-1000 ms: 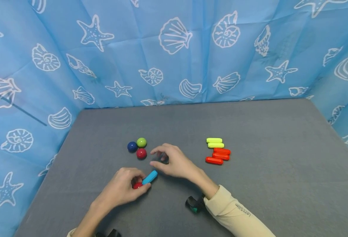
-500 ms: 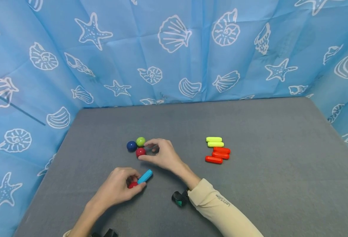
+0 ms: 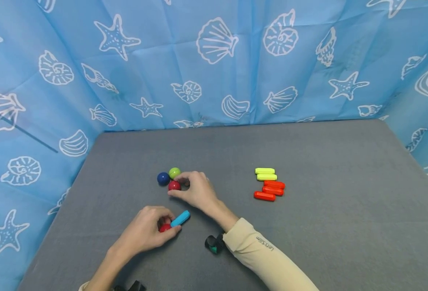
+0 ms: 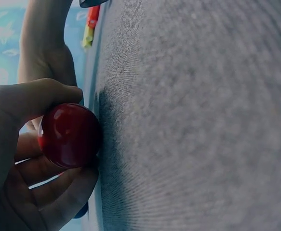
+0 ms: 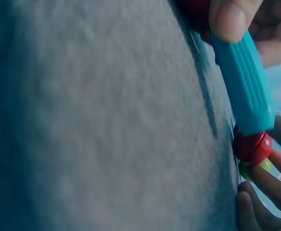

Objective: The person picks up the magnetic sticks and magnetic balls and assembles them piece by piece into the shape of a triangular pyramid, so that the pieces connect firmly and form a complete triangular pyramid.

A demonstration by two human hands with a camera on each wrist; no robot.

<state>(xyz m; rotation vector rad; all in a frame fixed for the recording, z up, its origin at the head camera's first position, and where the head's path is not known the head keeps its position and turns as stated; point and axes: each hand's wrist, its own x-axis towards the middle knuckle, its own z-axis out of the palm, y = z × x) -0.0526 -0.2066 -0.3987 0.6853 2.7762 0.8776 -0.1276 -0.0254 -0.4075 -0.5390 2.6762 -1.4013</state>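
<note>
Near left, grips red ball (image 4: 69,136) and blue stick (image 3: 180,218) in left hand (image 3: 150,227). Beyond, pinches crimson ball (image 3: 174,186) with right hand (image 3: 196,189).

Left hand (image 3: 150,227) grips blue stick (image 3: 181,218), red ball (image 3: 165,228); right hand (image 3: 198,191) pinches second red ball (image 3: 174,185). Yellow sticks (image 3: 266,177) lie right.

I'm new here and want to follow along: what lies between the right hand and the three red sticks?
Only bare gray tabletop lies between the right hand and the red sticks, as the head view shows.
</note>
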